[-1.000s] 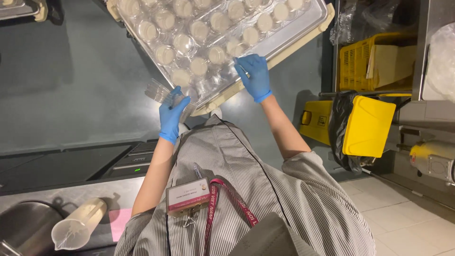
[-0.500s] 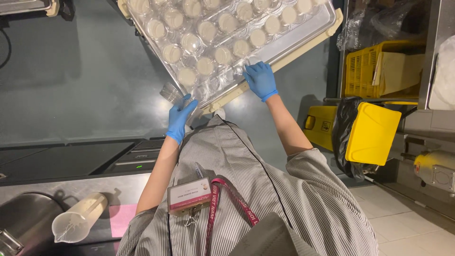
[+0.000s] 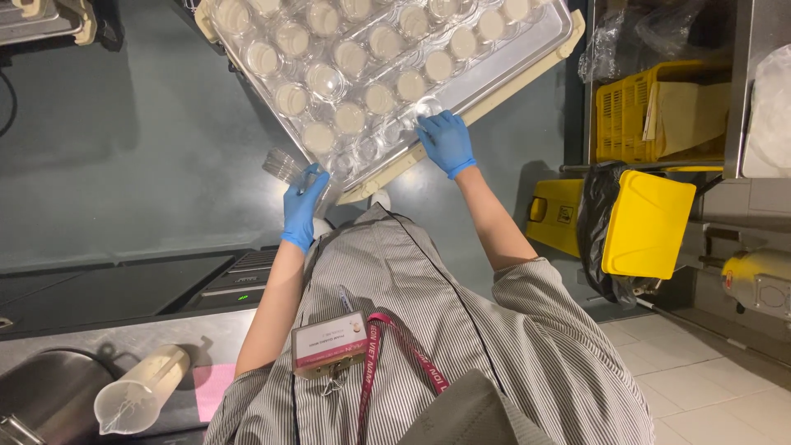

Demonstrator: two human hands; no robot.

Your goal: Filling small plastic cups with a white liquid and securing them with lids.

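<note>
The tray of small round clear cups fills the upper middle of the frame, tilted so that its long edge runs from the upper right down toward the centre. It is a cream-rimmed tray under a clear moulded sheet, and most of the cups hold a pale filling, set in slanting rows.

The right hand, in a blue glove, lies on the lower edge of the tray at centre frame; its fingers are spread apart and press flat on the clear sheet beside an empty-looking cup. They are closed on nothing.

The left hand, also gloved in blue, is just below the tray's lower left corner. Its fingers are curled together around a short stack of clear plastic cups, which sticks out to the upper left of the hand, close beside the tray's edge.

Below the hands are the person's grey striped shirt, a badge on a red lanyard. At lower left, a clear measuring jug lies on its side on a steel surface, next to a pink sheet. A yellow bin with a black liner and a yellow crate stand at the right of the frame.
</note>
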